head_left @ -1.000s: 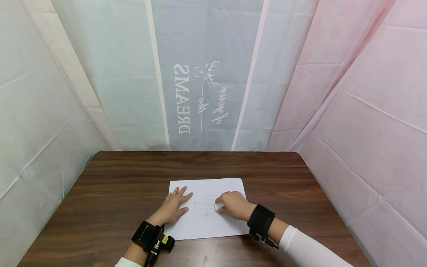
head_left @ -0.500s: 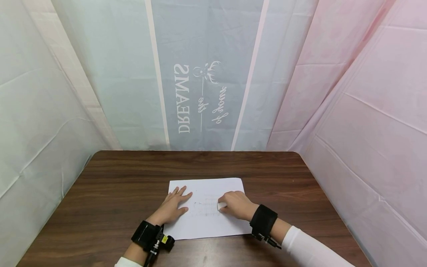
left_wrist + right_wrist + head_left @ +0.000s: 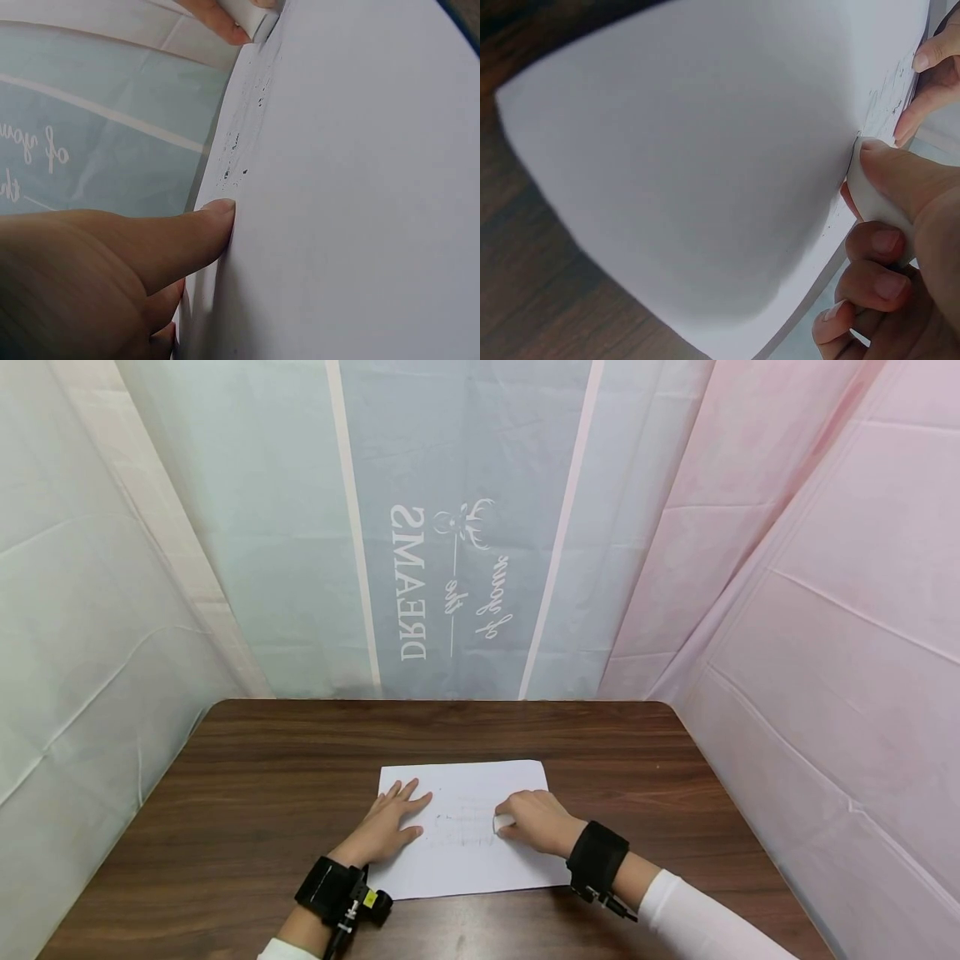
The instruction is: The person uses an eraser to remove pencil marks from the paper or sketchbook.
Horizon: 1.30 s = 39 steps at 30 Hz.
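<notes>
A white sheet of paper (image 3: 468, 872) lies on the table. My left hand (image 3: 385, 828) rests on its left part with the fingers spread. On the right half, my right hand (image 3: 536, 821) grips a white eraser (image 3: 871, 196) between thumb and curled fingers, its edge right at the paper. Part of the eraser is hidden by the fingers. Faint grey pencil marks (image 3: 465, 827) and small dark crumbs (image 3: 236, 141) show between the two hands.
The brown wooden table (image 3: 285, 760) extends around the sheet. Curtains with printed lettering (image 3: 411, 581) hang behind its far edge and along both sides. Black camera straps (image 3: 597, 858) circle both wrists.
My right hand has slid a little to the right across the paper with the eraser, uncovering more of the faint marks. The left hand has stayed in place.
</notes>
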Motion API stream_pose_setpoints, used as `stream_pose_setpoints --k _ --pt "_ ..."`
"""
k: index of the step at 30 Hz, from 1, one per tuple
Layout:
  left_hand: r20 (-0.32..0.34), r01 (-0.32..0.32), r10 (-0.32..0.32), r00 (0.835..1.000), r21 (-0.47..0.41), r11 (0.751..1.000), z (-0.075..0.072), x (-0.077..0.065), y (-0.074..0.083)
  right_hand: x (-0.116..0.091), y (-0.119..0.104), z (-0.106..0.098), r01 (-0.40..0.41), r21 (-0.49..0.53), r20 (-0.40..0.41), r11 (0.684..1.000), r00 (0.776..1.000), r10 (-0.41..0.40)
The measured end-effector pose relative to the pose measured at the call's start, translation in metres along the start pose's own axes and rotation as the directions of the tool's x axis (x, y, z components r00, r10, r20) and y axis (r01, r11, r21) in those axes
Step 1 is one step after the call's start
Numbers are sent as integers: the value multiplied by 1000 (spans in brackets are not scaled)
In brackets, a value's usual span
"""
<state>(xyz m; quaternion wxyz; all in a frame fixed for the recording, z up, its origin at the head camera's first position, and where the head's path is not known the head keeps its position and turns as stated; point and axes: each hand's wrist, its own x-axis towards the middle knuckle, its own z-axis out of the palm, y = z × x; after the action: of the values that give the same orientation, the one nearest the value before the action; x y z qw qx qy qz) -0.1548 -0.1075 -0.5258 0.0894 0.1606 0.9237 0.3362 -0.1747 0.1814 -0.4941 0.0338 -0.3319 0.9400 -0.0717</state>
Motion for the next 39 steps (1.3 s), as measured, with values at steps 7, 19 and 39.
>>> stream_pose_setpoints --k 7,19,39 --pt "-6 0 0 1000 -7 1000 0 0 0 -1 1 -2 -15 -6 13 1000 1000 15" --pt "0 -3 3 1000 -1 1000 0 0 -1 -2 3 -2 -26 -6 15 1000 1000 26" --pt "-3 0 0 1000 35 999 1 -1 2 8 -15 -7 5 73 -25 997 1000 -4"
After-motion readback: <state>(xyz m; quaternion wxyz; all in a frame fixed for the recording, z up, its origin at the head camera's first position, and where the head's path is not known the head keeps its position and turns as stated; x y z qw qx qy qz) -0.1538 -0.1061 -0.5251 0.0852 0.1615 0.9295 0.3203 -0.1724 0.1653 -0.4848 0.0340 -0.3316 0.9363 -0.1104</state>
